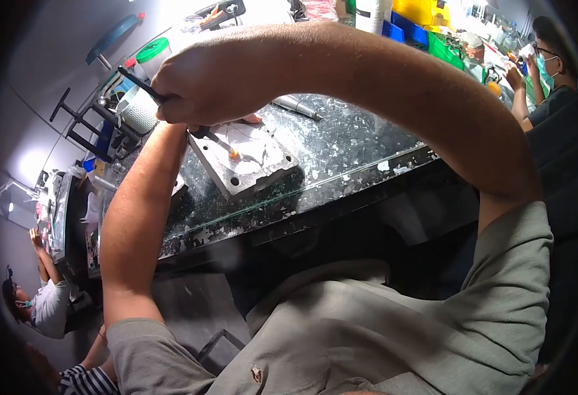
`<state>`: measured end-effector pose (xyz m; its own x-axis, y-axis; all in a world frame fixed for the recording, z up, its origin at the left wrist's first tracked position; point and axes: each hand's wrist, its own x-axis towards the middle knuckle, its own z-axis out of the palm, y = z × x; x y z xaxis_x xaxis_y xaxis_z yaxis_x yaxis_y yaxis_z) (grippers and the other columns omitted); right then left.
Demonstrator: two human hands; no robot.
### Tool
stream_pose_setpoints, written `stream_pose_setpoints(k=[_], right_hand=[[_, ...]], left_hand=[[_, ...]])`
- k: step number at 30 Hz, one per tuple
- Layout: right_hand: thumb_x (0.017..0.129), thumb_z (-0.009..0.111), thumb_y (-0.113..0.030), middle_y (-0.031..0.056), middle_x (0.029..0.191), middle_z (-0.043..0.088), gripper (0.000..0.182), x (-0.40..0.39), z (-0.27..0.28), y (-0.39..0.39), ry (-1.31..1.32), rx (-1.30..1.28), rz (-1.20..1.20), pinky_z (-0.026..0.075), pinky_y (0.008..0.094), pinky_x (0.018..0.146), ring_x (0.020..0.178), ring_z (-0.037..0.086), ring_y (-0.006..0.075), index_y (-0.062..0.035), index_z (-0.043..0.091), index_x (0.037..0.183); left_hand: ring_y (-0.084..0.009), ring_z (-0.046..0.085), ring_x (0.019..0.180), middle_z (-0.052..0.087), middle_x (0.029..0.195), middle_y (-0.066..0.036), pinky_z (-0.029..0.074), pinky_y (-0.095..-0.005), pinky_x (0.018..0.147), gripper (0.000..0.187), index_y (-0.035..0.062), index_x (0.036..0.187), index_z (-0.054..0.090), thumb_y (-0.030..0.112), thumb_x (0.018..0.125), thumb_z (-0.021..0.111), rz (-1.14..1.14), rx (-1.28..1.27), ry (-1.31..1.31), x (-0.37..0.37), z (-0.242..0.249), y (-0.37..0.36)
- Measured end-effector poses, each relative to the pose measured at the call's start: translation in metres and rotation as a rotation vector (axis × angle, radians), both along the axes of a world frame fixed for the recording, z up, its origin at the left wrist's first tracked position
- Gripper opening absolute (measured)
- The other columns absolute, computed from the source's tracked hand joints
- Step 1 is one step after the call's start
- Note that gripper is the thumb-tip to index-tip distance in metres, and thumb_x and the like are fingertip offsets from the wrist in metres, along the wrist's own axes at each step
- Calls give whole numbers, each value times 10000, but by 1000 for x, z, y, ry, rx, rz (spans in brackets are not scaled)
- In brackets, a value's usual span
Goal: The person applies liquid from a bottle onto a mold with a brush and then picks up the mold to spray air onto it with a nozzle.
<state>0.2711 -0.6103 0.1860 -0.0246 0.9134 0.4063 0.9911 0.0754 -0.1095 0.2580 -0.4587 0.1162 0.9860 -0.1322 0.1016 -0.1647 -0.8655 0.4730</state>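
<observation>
My right hand (203, 85) is closed around a black-handled tool (137, 82), whose handle sticks out at the upper left. Below the hand, a thin shaft with a yellow-orange tip (234, 155) reaches the top face of a grey metal mold block (262, 172). The block has round holes near its corners and a shallow recess. Most of my left hand (253, 119) is hidden behind the right one; only what looks like a fingertip shows at the block's far edge. My left forearm comes up from the left.
A metal handpiece (297, 107) lies on the scuffed black worktable (341, 148) behind the block. At the back left stand a green-lidded jar (153, 51) and a white basket (137, 112). Colored bins (424, 16) are at the back right. Other people (552, 72) sit at both sides.
</observation>
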Motion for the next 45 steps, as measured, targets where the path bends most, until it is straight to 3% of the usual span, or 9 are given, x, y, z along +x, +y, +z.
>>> stream_pose_setpoints(k=[18, 23, 30, 36, 38, 40, 42, 44, 45], right_hand=[[988, 530, -266, 143, 865, 691, 311, -6, 9, -20, 274, -228, -111, 541, 364, 798, 861, 697, 245, 12, 655, 931], [989, 518, -332, 132, 756, 702, 379, 27, -22, -14, -59, 220, 38, 542, 390, 757, 727, 700, 236, -26, 720, 898], [1051, 495, -335, 93, 733, 694, 372, 18, -28, -43, 217, 7, -208, 547, 326, 660, 685, 707, 177, -34, 683, 943], [1008, 563, -289, 84, 656, 655, 265, 30, -66, -61, -20, 368, -124, 536, 379, 606, 714, 707, 228, -68, 691, 934], [986, 602, -223, 130, 649, 633, 190, 30, -74, -63, 113, 423, -16, 518, 390, 558, 675, 695, 279, -49, 670, 950], [1032, 550, -216, 42, 701, 679, 239, 20, -78, -68, 195, 365, -151, 532, 279, 590, 628, 669, 114, -18, 659, 955], [1020, 566, -177, 52, 716, 682, 193, 15, -81, -70, 176, 369, -168, 533, 287, 612, 635, 671, 125, -24, 671, 968], [990, 605, -225, 192, 657, 606, 218, 13, -86, -72, 195, 445, -74, 515, 419, 567, 607, 659, 358, -24, 632, 908], [993, 603, -220, 197, 675, 620, 227, 14, -89, -72, 160, 470, -13, 517, 414, 562, 615, 667, 361, -6, 623, 922]], left_hand=[[-140, 580, 943, 648, 979, -24, 480, -320, 849, 308, 80, 1022, 692, 359, 893, 684, 160, 155, -86, 16, 5, 4], [-143, 585, 955, 653, 991, -29, 483, -327, 857, 305, 75, 1023, 692, 344, 881, 709, 116, 58, 99, 14, 3, 7], [-148, 592, 971, 658, 1007, -36, 487, -337, 867, 306, 68, 1024, 691, 324, 864, 744, 20, -232, 371, 3, -5, 12], [-123, 601, 1020, 683, 1112, -41, 458, -280, 928, 357, 21, 1117, 704, 321, 961, 589, -104, -270, 390, 8, -33, 44], [-125, 630, 830, 712, 958, -64, 493, -269, 748, 350, 22, 1081, 726, 306, 919, 599, -79, -412, 317, 0, -38, 39], [-123, 621, 791, 713, 950, -57, 487, -262, 747, 339, 19, 1077, 729, 296, 921, 613, -55, -470, 288, -11, -37, 29], [-115, 623, 793, 716, 943, -43, 486, -255, 740, 317, 23, 1074, 731, 282, 927, 625, 11, -559, 336, -14, -39, 28], [-109, 623, 775, 715, 927, -33, 486, -252, 721, 289, 26, 1045, 735, 271, 932, 632, 36, -636, 343, -14, -47, 30], [-108, 623, 774, 713, 917, -36, 485, -251, 721, 277, 24, 1026, 733, 264, 934, 631, 5, -661, 316, -15, -49, 31]])
